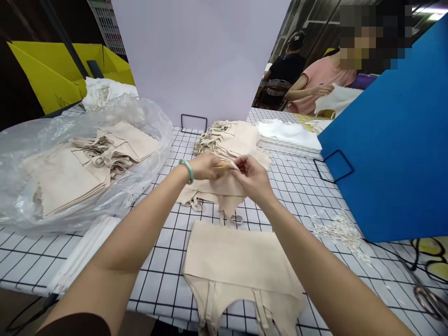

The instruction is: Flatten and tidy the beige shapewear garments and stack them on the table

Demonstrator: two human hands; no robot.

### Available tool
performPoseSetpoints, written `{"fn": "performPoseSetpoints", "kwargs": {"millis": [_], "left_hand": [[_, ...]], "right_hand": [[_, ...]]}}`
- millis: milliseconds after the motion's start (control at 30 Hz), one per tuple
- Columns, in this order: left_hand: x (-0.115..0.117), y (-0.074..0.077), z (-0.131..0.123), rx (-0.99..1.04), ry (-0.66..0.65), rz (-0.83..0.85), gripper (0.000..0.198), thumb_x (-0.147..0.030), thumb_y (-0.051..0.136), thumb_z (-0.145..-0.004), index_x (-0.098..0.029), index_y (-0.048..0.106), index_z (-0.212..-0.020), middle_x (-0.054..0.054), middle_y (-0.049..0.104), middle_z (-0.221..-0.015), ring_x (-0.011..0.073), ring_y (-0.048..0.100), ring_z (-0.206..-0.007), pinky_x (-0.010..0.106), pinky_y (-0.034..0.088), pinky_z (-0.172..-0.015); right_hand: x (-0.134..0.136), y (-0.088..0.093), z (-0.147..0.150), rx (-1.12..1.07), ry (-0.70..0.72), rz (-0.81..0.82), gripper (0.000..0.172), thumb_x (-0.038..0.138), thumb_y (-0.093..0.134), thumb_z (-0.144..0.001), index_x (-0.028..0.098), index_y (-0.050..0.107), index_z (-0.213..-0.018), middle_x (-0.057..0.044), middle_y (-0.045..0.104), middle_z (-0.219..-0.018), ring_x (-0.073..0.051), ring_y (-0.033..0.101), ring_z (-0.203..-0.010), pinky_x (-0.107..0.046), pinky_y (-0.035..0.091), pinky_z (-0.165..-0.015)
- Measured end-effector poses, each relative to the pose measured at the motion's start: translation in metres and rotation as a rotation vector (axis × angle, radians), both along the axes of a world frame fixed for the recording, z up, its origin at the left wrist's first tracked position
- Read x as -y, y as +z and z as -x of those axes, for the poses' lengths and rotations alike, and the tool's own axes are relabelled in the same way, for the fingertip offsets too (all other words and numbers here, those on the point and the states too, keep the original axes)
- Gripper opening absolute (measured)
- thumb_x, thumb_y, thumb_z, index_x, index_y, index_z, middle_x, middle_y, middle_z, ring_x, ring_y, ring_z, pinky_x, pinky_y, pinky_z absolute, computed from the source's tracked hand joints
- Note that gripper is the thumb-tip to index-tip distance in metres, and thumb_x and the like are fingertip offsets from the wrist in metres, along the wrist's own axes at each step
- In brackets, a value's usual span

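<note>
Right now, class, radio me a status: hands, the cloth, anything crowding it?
Hands: left hand and right hand pinch the beige cloth piece at its top edge. Behind it, beige stack; in front, flat beige piece. Nothing over the hands.

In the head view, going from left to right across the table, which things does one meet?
From the left: plastic bag with beige cloth inside → left hand → right hand, both pinching a beige piece → white stack → blue board.
</note>
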State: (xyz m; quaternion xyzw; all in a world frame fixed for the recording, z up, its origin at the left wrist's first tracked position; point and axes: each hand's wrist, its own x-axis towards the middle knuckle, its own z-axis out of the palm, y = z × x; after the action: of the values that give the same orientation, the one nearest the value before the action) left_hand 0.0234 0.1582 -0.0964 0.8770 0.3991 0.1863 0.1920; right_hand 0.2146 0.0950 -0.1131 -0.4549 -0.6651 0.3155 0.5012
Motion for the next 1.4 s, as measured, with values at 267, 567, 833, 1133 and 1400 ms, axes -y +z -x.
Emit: {"fn": "performPoseSetpoints", "kwargs": {"millis": [267, 567, 833, 1133, 1400], "left_hand": [[0.036, 0.043, 0.085, -0.086, 0.238, 0.065, 0.015, -0.026, 0.069, -0.068, -0.022, 0.071, -0.083, 0.002, 0.073, -0.091, 0.0215, 0.066, -0.089, 0.034, 0.052, -0.080], [0.146, 0.097, 0.061, 0.641, 0.188, 0.050, 0.009, -0.014, 0.065, -0.085, -0.016, 0.056, -0.084, -0.003, 0.060, -0.074, 0.0135, 0.066, -0.081, 0.034, 0.056, -0.078], [0.244, 0.038, 0.031, 0.991, 0.141, 0.593, 0.044, -0.029, 0.084, -0.071, -0.017, 0.060, -0.106, 0.000, 0.069, -0.079, 0.0119, 0.065, -0.065, 0.021, 0.051, -0.054], [0.223, -0.072, 0.010, 0.891, 0.664, 0.692, 0.052, -0.011, 0.070, -0.071, -0.015, 0.052, -0.120, 0.000, 0.067, -0.086, 0.0113, 0.063, -0.071, 0.024, 0.052, -0.066], [0.217, -0.064, 0.015, 0.667, 0.605, 0.535, 0.054, -0.010, 0.068, -0.069, -0.017, 0.055, -0.120, -0.004, 0.060, -0.075, 0.0105, 0.058, -0.065, 0.022, 0.047, -0.062]], "right_hand": [[0.004, 0.068, -0.016, -0.216, -0.009, -0.181, 0.024, 0.043, 0.074, -0.083, 0.024, 0.061, -0.091, 0.003, 0.065, -0.082, -0.012, 0.062, -0.073, -0.027, 0.052, -0.064], [0.113, 0.130, -0.074, -0.261, -0.233, -0.411, 0.015, 0.029, 0.080, -0.082, 0.024, 0.069, -0.090, 0.000, 0.064, -0.077, -0.010, 0.059, -0.065, -0.029, 0.052, -0.069], [0.226, 0.072, -0.097, -0.306, -0.498, 0.015, 0.035, 0.046, 0.086, -0.068, 0.027, 0.069, -0.092, 0.001, 0.066, -0.072, -0.016, 0.061, -0.059, -0.031, 0.051, -0.051], [0.195, -0.070, -0.104, -0.196, -0.448, 0.545, 0.063, 0.062, 0.080, -0.057, 0.021, 0.060, -0.100, -0.001, 0.069, -0.074, -0.016, 0.060, -0.060, -0.026, 0.047, -0.050], [0.199, -0.061, -0.105, -0.131, -0.455, 0.510, 0.054, 0.053, 0.075, -0.068, 0.023, 0.059, -0.110, -0.003, 0.068, -0.089, -0.015, 0.061, -0.063, -0.027, 0.049, -0.052]]}}
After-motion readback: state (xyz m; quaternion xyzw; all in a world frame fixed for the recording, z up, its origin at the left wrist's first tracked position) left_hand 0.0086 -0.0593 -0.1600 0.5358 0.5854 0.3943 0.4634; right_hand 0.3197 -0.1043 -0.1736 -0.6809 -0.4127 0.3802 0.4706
